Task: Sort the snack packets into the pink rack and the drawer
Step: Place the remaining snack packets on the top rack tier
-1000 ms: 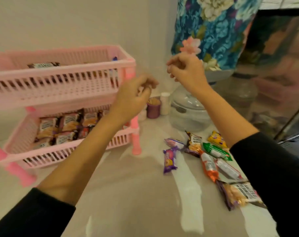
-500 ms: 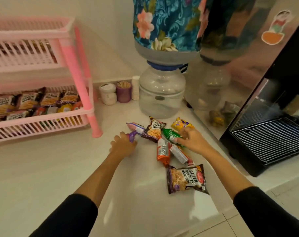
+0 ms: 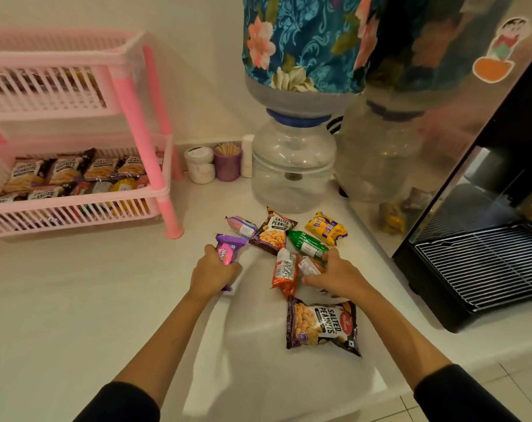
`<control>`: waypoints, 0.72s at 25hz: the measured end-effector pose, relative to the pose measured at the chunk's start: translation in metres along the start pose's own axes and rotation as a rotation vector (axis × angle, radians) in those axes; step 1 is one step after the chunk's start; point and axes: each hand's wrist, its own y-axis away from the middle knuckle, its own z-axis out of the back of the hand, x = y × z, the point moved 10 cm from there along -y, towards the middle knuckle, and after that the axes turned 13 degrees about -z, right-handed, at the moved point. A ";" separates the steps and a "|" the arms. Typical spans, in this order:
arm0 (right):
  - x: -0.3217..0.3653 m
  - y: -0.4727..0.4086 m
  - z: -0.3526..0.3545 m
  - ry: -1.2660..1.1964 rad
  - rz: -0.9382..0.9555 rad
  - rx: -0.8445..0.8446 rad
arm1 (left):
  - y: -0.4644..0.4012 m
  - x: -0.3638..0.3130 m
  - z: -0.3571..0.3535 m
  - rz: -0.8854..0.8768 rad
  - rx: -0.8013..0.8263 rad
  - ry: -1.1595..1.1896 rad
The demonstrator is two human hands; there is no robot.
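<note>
White counter (image 3: 75, 300), pink rack (image 3: 155, 190) at left of frame, lower tier already stocked. Loose snack packets centre frame. Left hand (image 3: 211, 274) curled round purple packet (image 3: 226, 252); right hand (image 3: 339, 277) down on an orange-and-white packet (image 3: 310, 265), fingers spread, grip not clear. Pick-up step. Next, likely: lift both, carry up-left to the rack. Drawer not seen.
</note>
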 end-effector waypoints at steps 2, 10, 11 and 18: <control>0.004 -0.001 0.003 -0.254 -0.054 0.115 | 0.001 -0.003 -0.005 0.023 0.019 0.143; 0.063 0.012 -0.049 -0.619 -0.190 0.298 | 0.005 0.002 -0.025 0.202 0.083 0.341; 0.068 0.010 -0.048 -0.600 -0.217 0.231 | 0.006 0.008 -0.023 0.214 0.082 0.336; 0.087 0.018 -0.057 -0.155 -0.391 0.005 | 0.007 0.033 0.003 0.185 0.115 0.364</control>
